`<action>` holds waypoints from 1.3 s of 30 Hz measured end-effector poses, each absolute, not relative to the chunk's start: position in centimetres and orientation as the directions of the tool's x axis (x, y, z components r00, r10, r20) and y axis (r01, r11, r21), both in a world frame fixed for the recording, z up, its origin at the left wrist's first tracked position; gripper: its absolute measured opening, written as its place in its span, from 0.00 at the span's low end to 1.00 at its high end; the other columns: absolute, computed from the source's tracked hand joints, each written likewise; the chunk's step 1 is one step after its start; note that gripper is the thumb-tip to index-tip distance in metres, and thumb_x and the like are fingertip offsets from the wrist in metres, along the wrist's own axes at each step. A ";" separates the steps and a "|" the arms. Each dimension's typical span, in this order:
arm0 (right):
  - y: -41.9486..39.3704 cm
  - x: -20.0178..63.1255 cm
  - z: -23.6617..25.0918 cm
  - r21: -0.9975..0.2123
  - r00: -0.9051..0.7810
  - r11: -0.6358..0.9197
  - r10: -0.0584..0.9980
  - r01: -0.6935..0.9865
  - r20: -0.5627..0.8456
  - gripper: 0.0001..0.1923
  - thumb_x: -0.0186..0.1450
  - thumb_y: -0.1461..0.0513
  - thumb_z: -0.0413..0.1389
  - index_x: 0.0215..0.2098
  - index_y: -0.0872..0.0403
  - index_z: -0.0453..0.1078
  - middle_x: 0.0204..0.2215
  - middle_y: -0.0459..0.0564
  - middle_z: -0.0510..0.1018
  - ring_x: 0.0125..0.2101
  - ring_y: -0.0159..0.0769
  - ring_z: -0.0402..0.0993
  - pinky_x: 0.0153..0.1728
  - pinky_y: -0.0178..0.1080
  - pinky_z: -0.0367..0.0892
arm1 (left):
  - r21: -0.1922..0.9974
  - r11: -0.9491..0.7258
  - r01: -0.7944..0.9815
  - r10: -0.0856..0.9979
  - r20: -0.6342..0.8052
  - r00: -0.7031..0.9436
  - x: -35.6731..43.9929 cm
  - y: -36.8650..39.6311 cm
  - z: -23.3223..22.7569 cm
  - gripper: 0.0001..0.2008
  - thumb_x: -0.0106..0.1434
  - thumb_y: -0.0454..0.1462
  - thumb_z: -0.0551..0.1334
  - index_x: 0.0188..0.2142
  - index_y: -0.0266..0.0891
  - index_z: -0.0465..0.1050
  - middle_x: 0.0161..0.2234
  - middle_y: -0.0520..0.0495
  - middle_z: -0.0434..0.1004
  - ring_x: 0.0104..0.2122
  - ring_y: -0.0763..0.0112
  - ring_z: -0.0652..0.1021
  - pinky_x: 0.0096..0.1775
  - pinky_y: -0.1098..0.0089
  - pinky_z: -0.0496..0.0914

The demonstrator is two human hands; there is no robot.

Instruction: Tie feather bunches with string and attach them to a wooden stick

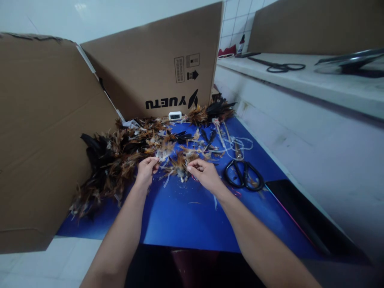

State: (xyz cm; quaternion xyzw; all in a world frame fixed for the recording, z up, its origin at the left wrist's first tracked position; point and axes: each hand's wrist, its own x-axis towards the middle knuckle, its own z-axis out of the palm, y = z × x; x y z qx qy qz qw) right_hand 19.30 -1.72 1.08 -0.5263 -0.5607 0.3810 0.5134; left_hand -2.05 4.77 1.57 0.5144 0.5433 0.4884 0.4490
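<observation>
My left hand (pixel 147 171) is closed in a pinch at the base of a pale, fluffy feather (pixel 165 149). Thumb and forefinger of my right hand (pixel 205 173) are also pinched together, at the edge of a small clump of brown and grey feathers (pixel 179 165). A thin whitish quill shows at those right fingertips, partly hidden by the clump. To the left lies a large heap of brown and black feathers (pixel 117 160). Black-handled scissors (pixel 244 176) rest just right of my right hand.
Cardboard panels (pixel 156 60) stand behind and at the left of the blue table (pixel 186 224). A small white digital display (pixel 175 116), clear cord (pixel 240 145) and another feather bundle (pixel 220 110) lie farther back. A long black object (pixel 306 212) lies along the right edge. Scissors (pixel 282 67) rest on the ledge.
</observation>
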 end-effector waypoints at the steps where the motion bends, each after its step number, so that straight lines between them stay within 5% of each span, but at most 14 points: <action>1: -1.8 19.3 1.1 -0.967 0.076 0.154 0.982 0.202 0.172 0.10 0.55 0.55 0.56 0.28 0.53 0.71 0.18 0.43 0.70 0.19 0.29 0.63 0.21 0.33 0.59 | 0.995 -0.001 0.095 0.999 0.005 -0.035 -1.6 4.3 1.8 0.14 0.48 0.44 0.62 0.26 0.35 0.68 0.15 0.55 0.62 0.15 0.81 0.62 0.17 0.78 0.52; 6: -2.0 18.7 1.4 -0.988 -0.002 0.088 0.996 0.128 0.089 0.12 0.54 0.55 0.57 0.32 0.55 0.70 0.21 0.44 0.72 0.19 0.28 0.65 0.21 0.33 0.61 | 0.997 0.061 -0.038 0.972 -0.051 0.230 1.2 1.7 2.0 0.13 0.50 0.44 0.64 0.25 0.35 0.67 0.14 0.56 0.64 0.13 0.84 0.60 0.16 0.80 0.51; 10: -2.0 18.6 1.0 -0.995 -0.035 0.010 0.999 0.096 0.007 0.13 0.56 0.55 0.56 0.21 0.56 0.68 0.14 0.42 0.67 0.15 0.27 0.61 0.18 0.33 0.58 | 0.997 0.080 -0.003 0.942 -0.074 0.327 2.5 0.6 1.7 0.14 0.52 0.45 0.64 0.26 0.35 0.69 0.15 0.54 0.65 0.14 0.83 0.62 0.17 0.79 0.52; 39: -1.7 19.7 1.8 -0.988 0.029 -0.032 0.999 -0.153 -0.036 0.12 0.51 0.56 0.60 0.26 0.56 0.65 0.15 0.40 0.68 0.15 0.26 0.63 0.18 0.31 0.59 | 0.918 0.299 -0.260 0.904 -0.186 0.384 2.6 0.7 1.8 0.12 0.50 0.41 0.65 0.26 0.35 0.66 0.17 0.55 0.63 0.15 0.84 0.63 0.17 0.80 0.49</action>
